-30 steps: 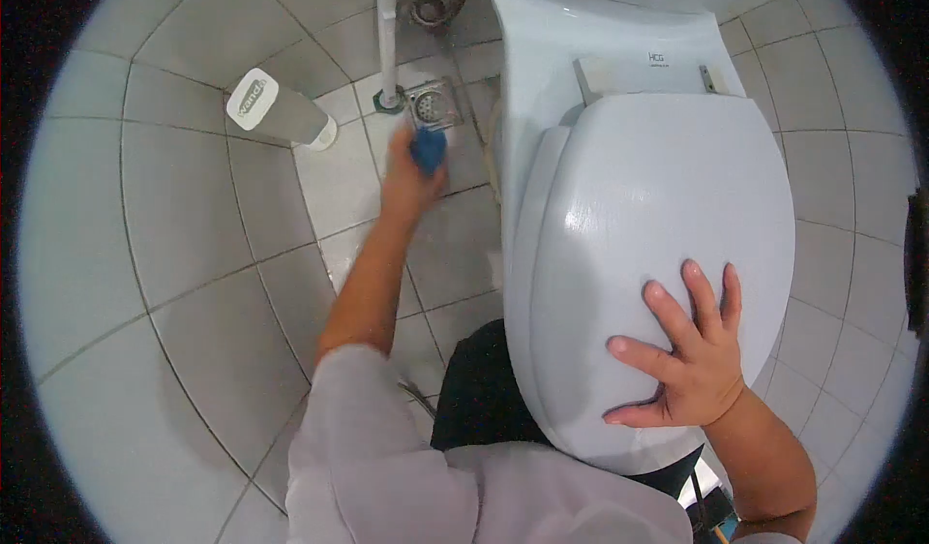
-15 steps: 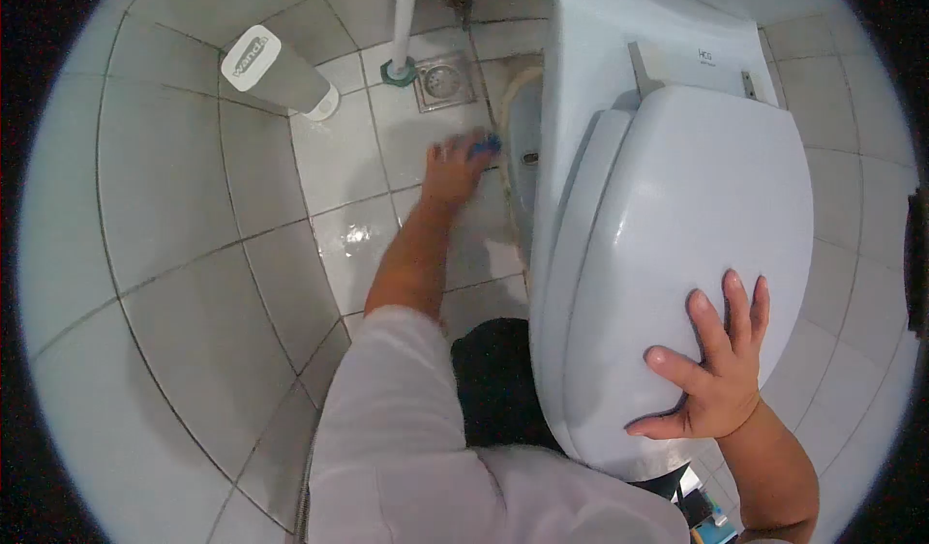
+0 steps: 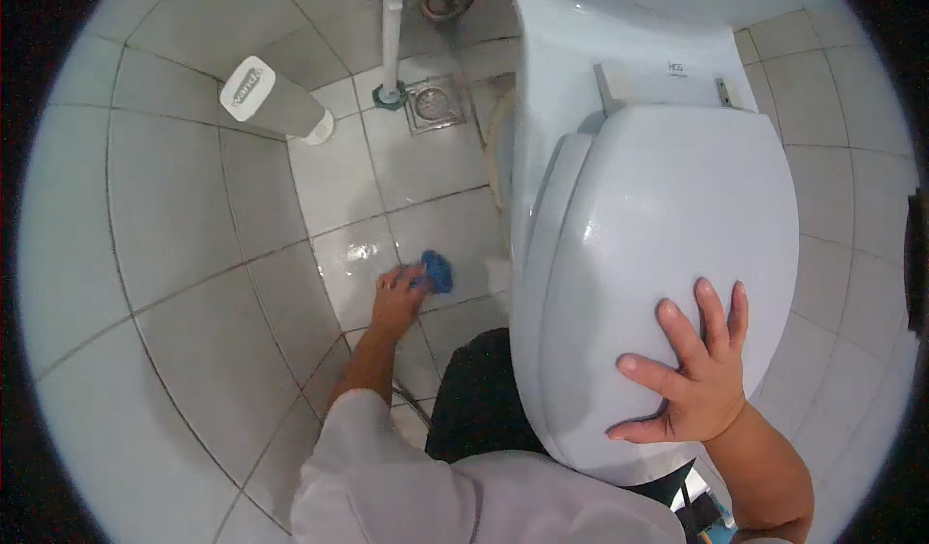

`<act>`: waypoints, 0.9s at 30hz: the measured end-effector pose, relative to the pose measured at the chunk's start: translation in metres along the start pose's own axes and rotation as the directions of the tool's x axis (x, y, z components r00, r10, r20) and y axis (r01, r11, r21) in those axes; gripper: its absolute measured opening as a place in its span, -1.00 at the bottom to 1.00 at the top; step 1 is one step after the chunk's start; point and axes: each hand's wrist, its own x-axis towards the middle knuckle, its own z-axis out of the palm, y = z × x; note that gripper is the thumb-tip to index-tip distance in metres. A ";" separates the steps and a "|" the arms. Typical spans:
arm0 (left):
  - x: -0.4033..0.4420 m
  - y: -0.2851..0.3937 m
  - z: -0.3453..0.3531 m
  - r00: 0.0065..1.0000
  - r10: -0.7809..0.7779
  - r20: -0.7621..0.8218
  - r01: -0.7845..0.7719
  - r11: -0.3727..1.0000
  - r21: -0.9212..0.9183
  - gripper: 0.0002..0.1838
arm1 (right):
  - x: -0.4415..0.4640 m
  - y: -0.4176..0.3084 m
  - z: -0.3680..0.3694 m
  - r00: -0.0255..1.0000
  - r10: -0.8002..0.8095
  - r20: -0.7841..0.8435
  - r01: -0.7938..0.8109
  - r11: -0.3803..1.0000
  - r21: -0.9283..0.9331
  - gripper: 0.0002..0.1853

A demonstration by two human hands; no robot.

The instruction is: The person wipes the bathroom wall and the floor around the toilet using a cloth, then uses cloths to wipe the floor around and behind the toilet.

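Low over the wet floor tiles, my left hand [image 3: 398,298] has its fingers closed on a blue cloth [image 3: 436,272], which lies against the tiles left of the toilet. My right hand [image 3: 699,375] rests flat with fingers spread on the closed white toilet lid [image 3: 668,234], near its front edge. Nothing is held in that hand.
A square floor drain [image 3: 434,105] sits beside a white pipe [image 3: 392,31] at the back. Near the left wall stands a grey bin with a white top [image 3: 249,89]. A coiled hose [image 3: 440,4] hangs at the back wall. Tiled walls are on both sides.
My left hand has come back toward my body with the blue cloth, away from the toilet base and the drain. My right hand has stayed on the lid, and the view has shifted slightly.
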 end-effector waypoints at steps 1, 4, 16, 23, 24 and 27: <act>0.017 -0.004 0.001 0.999 -0.016 -0.041 0.018 0.999 0.035 -0.59 | 0.001 -0.001 0.001 1.000 0.001 0.000 -0.001 1.000 0.010 -0.26; 0.122 -0.021 -0.027 0.953 -0.166 -0.252 0.188 0.980 0.069 -0.68 | 0.004 -0.005 0.002 1.000 0.007 -0.013 -0.007 1.000 0.002 -0.26; 0.222 -0.068 -0.078 0.772 -0.636 -0.001 0.040 0.049 -0.998 -0.57 | -0.001 0.001 -0.004 0.998 -0.026 -0.064 0.033 0.992 0.123 -0.29; 0.098 0.111 -0.181 0.894 -0.446 -0.040 0.070 0.227 -0.971 -0.42 | -0.024 0.018 0.030 0.901 -0.107 -0.421 0.230 0.940 0.253 -0.27; 0.106 0.118 -0.198 0.762 -0.478 0.437 0.139 -0.539 -0.831 -0.43 | -0.030 0.020 0.034 0.883 -0.119 -0.455 0.250 0.938 0.239 -0.26; 0.108 0.124 -0.210 0.753 -0.575 0.318 0.101 -0.377 -0.921 -0.51 | -0.056 0.016 0.031 0.808 0.043 -0.588 0.261 0.868 0.422 -0.26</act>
